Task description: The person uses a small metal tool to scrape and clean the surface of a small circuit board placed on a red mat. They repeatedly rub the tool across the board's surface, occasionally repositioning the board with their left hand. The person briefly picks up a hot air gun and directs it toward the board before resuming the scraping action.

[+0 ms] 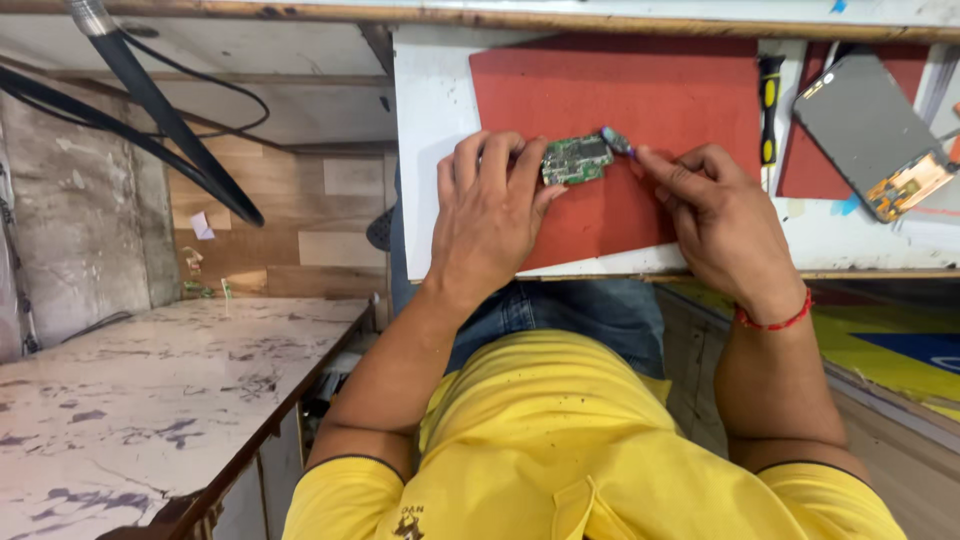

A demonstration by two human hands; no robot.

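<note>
White bench (pixel 430 120) top under a red work mat (pixel 620 90) fills the upper part of my view, with a marbled side counter (pixel 150 400) down at eight o'clock.

My left hand (pixel 490 215) lies palm-down on the mat's left part, its fingers curled over and pinching the left end of a small green circuit board (pixel 577 160), which sits on the mat near the middle of the view. My right hand (pixel 720 215) comes in from four o'clock of the board, thumb and forefinger pressed together on a small greyish-purple piece (pixel 616 140) that touches the board's upper right corner; I cannot tell whether it is a tool tip or a loose part.

I judge the board to be very light, thin and stiff, and fragile: its face is crowded with tiny components. It is best held by the bare edges or corners, as the left hand does, not pressed on the face. The mat should keep it from sliding.

Farther out, at two o'clock of the board, a yellow-and-black screwdriver (pixel 769 110) lies along the mat's right edge. Beyond it at three o'clock rests a dismantled phone (pixel 870 130), grey back up, with orange parts showing at its lower end. Black cables (pixel 160 120) cross at ten o'clock.
</note>
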